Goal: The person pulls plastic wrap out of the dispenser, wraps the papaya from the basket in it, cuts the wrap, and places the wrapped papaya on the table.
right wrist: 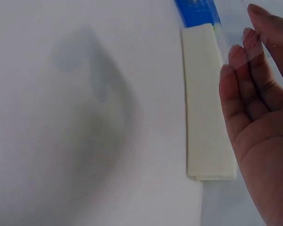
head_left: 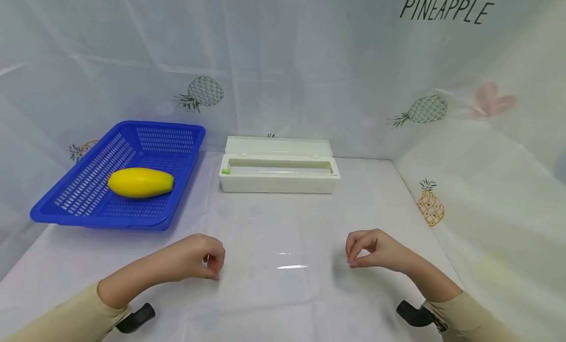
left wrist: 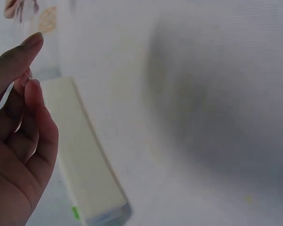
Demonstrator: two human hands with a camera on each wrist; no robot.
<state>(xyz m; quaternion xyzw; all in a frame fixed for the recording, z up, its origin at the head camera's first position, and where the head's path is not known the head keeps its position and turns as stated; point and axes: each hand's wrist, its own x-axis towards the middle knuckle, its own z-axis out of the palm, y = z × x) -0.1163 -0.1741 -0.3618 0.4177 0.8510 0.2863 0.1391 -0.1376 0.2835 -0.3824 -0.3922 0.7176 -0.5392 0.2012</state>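
Note:
A clear sheet of plastic wrap [head_left: 292, 267] stretches between my two hands above the table; glints show on it, but its edges are hard to make out. My left hand [head_left: 199, 258] pinches its left side between thumb and fingers. On the opposite side, my right hand [head_left: 380, 251] pinches it the same way. The right wrist view shows the film lying over the fingertips [right wrist: 236, 52]. Beyond both hands stands a white plastic wrap dispenser box [head_left: 280, 185], its lid [head_left: 278, 146] raised and a green slider [head_left: 226, 171] at its left end.
At the left rear a blue plastic basket [head_left: 183, 185] holds a yellow, papaya-like fruit [head_left: 140, 183]. A pale cloth covers the table [head_left: 362, 185]. Behind and to the right hangs a curtain [head_left: 309, 86] with pineapple prints.

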